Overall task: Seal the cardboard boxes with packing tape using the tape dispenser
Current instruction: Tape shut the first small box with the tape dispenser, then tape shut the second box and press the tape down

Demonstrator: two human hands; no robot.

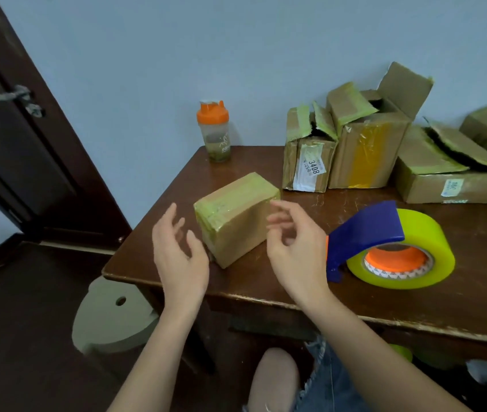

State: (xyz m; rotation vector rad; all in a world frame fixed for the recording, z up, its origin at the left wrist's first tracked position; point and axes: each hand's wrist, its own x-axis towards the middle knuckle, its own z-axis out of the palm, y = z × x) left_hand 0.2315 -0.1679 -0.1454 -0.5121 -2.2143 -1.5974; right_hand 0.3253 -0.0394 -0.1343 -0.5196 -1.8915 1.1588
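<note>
1. Head view: we judge the job partly done. Big share left: a row of cardboard boxes at the back of the desk (266,281), w/ the tall open box (367,144) flaps up, the labelled box (307,156) split at the top, and the flat box (450,176) gaping along its lid. None look sealed yet.
2. Done share, as far as we can tell: the small box (236,217) near the front left of the desk, closed, w/ yellow-green tape over its top and down one end.
3. Tape dispenser (364,233), blue, sits on the desk w/ its yellow-green tape roll (414,248), just right of our right hand; nobody holds it.
4. Grip: our left hand (180,254) and right hand (295,248) hover either side of the small box, fingers loose and spread, nothing held. Contact w/ the box: can't tell, looks apart.
5. Desk: dark brown wood, worn and chipped along the front edge, scratched on top.
6. Room: pale blue wall, dark door (13,138) at left w/ a metal handle, dark floor.
7. Small stuff: shaker bottle (214,132) w/ orange lid at the desk's back-left corner.
</note>
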